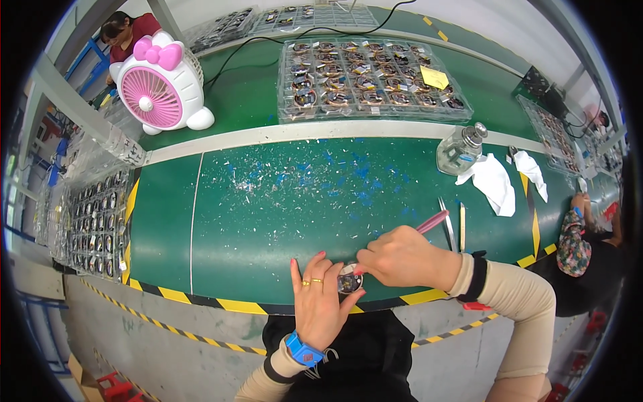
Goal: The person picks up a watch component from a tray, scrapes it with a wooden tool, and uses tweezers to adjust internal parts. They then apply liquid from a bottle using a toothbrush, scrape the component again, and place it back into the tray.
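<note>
"Which labels could you make out?"

"A yellow note (434, 78) lay on the clear tray (289, 114) of small assemblies at the back, and a small pale label showed on the glass bottle (450, 149). Any writing on them was too small to read."

"And the hands?"

"The left hand (318, 295) had its fingers stretched out and its thumb apart, the two gripping a small round part (349, 283) between them near the front edge of the desk (161, 234). The right hand (400, 258) was curled around a pink tool (433, 221), its fingertips at the part's upper rim."

"What lay nearby?"

"Metal tweezers (447, 226) and a slim wooden-looking stick (462, 228) to the right, white wipes (494, 185) beyond them, and white and blue scraps (305, 175) scattered farther back."
</note>
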`<state>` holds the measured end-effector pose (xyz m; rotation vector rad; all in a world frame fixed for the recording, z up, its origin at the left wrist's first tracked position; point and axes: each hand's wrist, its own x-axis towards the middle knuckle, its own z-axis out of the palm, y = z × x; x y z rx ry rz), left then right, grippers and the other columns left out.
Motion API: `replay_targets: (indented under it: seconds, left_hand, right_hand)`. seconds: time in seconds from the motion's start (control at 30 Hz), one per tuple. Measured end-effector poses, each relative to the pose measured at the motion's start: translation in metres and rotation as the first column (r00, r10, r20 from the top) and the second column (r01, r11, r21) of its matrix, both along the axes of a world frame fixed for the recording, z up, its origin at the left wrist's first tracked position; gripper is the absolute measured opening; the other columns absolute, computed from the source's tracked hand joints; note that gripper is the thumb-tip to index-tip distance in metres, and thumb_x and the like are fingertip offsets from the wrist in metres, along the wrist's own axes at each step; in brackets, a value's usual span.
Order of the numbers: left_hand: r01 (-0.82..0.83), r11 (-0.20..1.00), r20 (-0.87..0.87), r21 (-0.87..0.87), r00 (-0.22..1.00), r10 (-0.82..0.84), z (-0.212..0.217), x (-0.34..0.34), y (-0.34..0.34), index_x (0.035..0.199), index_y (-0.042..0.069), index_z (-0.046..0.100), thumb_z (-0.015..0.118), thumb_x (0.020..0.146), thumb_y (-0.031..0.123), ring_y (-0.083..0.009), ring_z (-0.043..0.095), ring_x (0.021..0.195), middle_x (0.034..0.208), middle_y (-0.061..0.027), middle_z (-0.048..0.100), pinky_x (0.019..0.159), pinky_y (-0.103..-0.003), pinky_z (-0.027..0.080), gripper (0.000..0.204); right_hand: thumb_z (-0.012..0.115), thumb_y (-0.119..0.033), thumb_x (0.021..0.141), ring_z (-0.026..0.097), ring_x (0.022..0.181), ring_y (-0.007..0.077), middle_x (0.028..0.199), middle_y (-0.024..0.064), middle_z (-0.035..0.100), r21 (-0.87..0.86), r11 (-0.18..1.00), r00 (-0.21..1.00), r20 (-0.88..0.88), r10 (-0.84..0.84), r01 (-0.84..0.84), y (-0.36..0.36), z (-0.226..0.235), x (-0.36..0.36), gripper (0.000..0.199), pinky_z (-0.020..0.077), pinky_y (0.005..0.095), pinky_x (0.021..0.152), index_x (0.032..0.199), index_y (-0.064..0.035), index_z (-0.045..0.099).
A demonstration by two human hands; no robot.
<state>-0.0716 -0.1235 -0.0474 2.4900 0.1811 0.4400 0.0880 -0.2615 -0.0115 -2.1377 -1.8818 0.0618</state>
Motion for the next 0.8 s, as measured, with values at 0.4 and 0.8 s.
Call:
replay_targets:
  seconds: [0.4,0.8]
  left_hand:
    - [0.005,1.0,-0.001,-0.007,1.0,-0.005,0.001,0.001,0.001,0.117,0.005,0.054,0.085,0.069,0.023,-0.0359,0.048,0.124,0.116,-0.0129,0.052,0.111,-0.062,0.02,0.06]
    - [0.014,1.0,-0.004,-0.023,1.0,-0.014,0.005,0.0,0.004,0.118,0.005,0.055,0.083,0.07,0.02,-0.0364,0.047,0.125,0.116,-0.0129,0.052,0.112,-0.061,0.02,0.057]
  right_hand:
    - [0.064,-0.025,0.084,0.063,0.056,0.0235,0.059,0.006,0.058,0.064,0.997,0.995,0.084,-0.054,0.049,-0.005,0.014,0.011,0.022,0.0468,0.0362,0.049,0.07,-0.0094,0.057]
    - [0.069,-0.022,0.078,0.059,0.052,0.0233,0.058,0.0047,0.055,0.11,0.968,0.941,0.233,-0.244,0.223,-0.01,0.004,0.008,0.021,0.0458,0.0358,0.047,0.066,-0.0109,0.056]
